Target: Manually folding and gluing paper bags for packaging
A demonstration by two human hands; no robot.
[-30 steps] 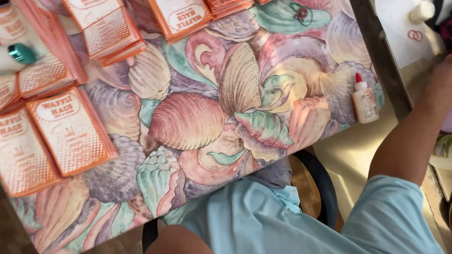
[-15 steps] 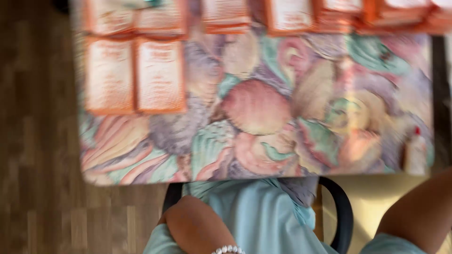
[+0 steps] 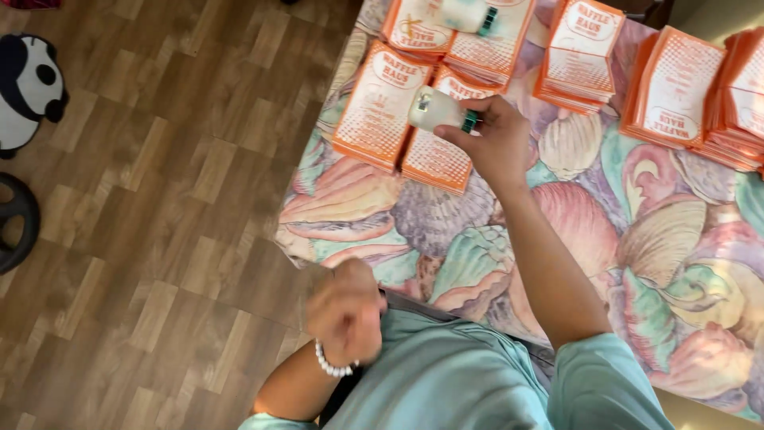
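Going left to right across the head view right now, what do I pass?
Panda-shaped item on the floor → left hand held at the chest → small white bottle with green cap → right hand gripping it → stacks of orange-and-white packets at the far right.

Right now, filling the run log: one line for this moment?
right hand: holds small white bottle | left hand: empty, by chest | orange packets on table

Shell-patterned tablecloth [image 3: 637, 239] on table, orange-and-white packets [image 3: 380, 107] in stacks across its far side.
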